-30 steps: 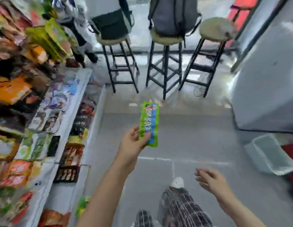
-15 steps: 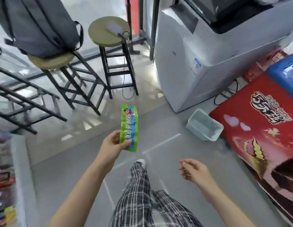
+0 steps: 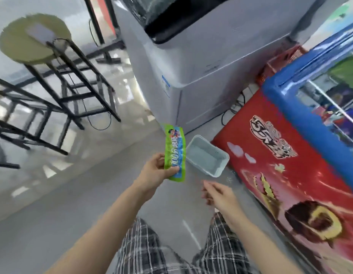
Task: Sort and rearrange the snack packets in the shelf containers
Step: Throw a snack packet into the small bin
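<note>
One packet in hand, shelf nowhere in view.

Left hand [image 3: 154, 172] pinching a green and blue snack packet [image 3: 175, 155] by its lower end, thumb across the front, held upright just left of the pale plastic basket [image 3: 221, 172] on the floor. Right hand [image 3: 218, 195] near that basket too, fingers loosely spread, holding nothing, though blur makes that hard to swear to. Basket apparently bare inside. Red and blue freezer chest [image 3: 280, 155] right of the basket. Sorting barely begun by the look: packet not yet set down anywhere.

The left hand [image 3: 153, 171] pinches a green snack packet [image 3: 175, 153] beside a pale basket [image 3: 208, 156]; the right hand [image 3: 219, 196] hangs relaxed.
</note>
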{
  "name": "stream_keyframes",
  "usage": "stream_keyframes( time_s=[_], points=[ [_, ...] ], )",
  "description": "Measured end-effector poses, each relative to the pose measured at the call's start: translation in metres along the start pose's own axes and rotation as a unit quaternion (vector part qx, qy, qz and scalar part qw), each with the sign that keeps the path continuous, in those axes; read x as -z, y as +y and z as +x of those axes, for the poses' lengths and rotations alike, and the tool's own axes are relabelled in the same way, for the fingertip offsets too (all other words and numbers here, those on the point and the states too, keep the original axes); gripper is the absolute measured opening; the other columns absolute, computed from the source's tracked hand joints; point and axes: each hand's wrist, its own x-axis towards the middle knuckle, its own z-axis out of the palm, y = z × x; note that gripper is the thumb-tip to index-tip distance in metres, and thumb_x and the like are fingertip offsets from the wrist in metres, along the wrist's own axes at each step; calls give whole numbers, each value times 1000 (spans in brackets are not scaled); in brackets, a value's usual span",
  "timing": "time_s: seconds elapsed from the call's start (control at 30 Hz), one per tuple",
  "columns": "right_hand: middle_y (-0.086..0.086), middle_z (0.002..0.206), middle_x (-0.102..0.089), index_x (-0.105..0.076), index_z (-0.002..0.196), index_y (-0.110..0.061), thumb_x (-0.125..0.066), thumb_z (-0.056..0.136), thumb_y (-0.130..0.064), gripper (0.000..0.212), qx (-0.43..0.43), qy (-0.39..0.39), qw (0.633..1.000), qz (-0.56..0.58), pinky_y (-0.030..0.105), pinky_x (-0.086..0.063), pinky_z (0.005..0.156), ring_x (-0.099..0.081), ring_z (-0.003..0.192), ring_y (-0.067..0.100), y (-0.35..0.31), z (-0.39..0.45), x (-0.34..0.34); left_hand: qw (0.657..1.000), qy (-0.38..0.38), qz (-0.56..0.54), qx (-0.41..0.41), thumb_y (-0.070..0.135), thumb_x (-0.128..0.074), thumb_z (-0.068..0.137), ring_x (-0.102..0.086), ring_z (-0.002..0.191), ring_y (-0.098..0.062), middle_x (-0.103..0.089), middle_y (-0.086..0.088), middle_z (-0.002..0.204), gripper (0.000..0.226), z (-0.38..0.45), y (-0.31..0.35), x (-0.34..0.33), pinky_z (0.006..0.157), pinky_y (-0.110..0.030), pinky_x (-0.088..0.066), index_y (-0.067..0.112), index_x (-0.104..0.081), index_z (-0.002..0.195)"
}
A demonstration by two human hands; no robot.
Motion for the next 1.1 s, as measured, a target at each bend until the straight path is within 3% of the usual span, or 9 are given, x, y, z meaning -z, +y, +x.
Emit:
stream_keyframes(
  time_s=[0.2,0.33,0.43,0.53,0.63,0.77,0.9,0.97,1.1],
  points=[
    [-3,108,-73,-66,111,-24,-67,90,-37,25,18,-101,994,-42,38,-54,90,-68,103,15,-47,94,89,992,73,-101,12,-11,-73,74,-68,87,-24,-72,-16,104,42,34,-54,-139,76,-32,-58,4,-57,110],
    [0,104,-74,-65,98,-28,-70,89,-19,13,4,-114,992,-49,38,-53,93,-69,100,17,-50,142,123,986,115,-122,23,-15,-72,73,-69,79,-17,-75,-7,91,36,58,-84,-198,70,-28,-57,6,-59,100],
    [9,105,-73,-69,107,-15,-72,86,-11,21,-18,-99,993,-58,43,-53,95,-69,102,25,-20,191,139,982,145,-109,50,-14,-75,72,-68,73,-13,-74,-3,85,37,89,-112,-218,66,-25,-57,7,-59,97],
    [11,106,-73,-68,110,-7,-72,86,-10,25,-55,-58,993,-89,46,-53,94,-69,99,27,32,255,157,974,186,-67,108,-10,-73,78,-63,80,-13,-67,-3,96,42,131,-152,-221,59,-14,-52,11,-53,108],
    [13,98,-71,-68,94,-8,-66,88,1,11,-71,7,984,-164,41,-54,88,-65,86,24,90,328,175,959,237,-46,151,-7,-63,87,-56,85,-14,-60,-8,108,39,173,-200,-208,62,-14,-46,12,-49,119],
    [20,104,-69,-66,107,10,-64,86,6,21,-33,33,957,-287,15,-47,64,-59,87,22,138,419,180,957,239,-43,161,-9,-56,90,-56,79,-9,-63,-9,103,26,215,-252,-183,71,-19,-46,10,-57,109],
    [18,112,-70,-69,115,-3,-65,87,-4,29,8,16,929,-370,25,-45,82,-65,103,29,157,485,155,956,242,-46,161,-8,-55,91,-58,87,-16,-67,-6,99,26,239,-287,-158,78,-26,-46,17,-61,96],
    [15,114,-70,-66,122,-9,-62,89,-7,33,17,19,920,-391,25,-43,84,-63,108,29,166,508,144,956,245,-45,152,-6,-56,92,-58,90,-17,-68,-4,99,26,249,-299,-146,82,-30,-47,19,-62,95],
    [14,129,-62,-54,135,-15,-59,90,-11,46,-17,86,890,-447,31,-42,96,-57,119,33,190,517,154,960,242,-47,136,-4,-56,92,-60,95,-19,-69,-6,104,24,259,-312,-130,88,-33,-49,18,-62,97]
  ],
)
